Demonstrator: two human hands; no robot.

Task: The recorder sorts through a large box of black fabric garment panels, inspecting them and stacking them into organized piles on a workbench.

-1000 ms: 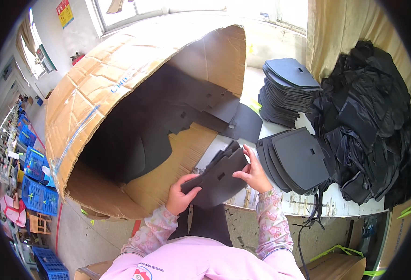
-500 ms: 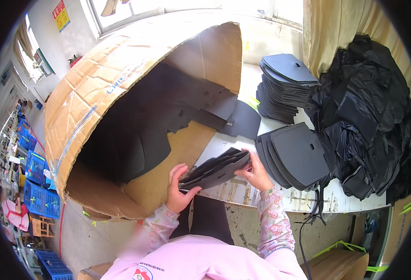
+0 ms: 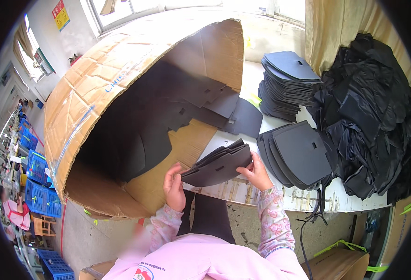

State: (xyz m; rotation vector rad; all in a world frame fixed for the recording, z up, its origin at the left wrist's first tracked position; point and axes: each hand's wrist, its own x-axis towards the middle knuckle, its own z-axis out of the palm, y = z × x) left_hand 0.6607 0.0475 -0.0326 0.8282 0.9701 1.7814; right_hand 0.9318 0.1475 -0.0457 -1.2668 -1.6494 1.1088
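Note:
Several thin black panels (image 3: pixel 218 167) form a small fanned bundle above the table's front edge, tilted, with a small slot in the front one. My right hand (image 3: pixel 256 173) grips the bundle's right end, thumb in front and fingers behind. At the other end is my left hand (image 3: pixel 173 187), its fingers stretched and apart, close beside the panels' edge and not closed on them. To the right, a low fanned stack of slotted black panels (image 3: pixel 300 151) lies on the white table (image 3: pixel 205 151). A taller stack (image 3: pixel 287 93) of the same kind stands behind it.
A large cardboard box (image 3: pixel 88 88) lies on its side at left, its mouth toward me, with loose black panels (image 3: pixel 152 135) inside. Black fabric (image 3: pixel 369 112) is heaped at right. Blue crates (image 3: pixel 43 198) and a wooden stool (image 3: pixel 43 225) stand far left, near another person (image 3: pixel 16 210).
My left hand has let go of the bundle's left end and its fingers have straightened. The bundle has turned more upright in my right hand, showing more of its front panel.

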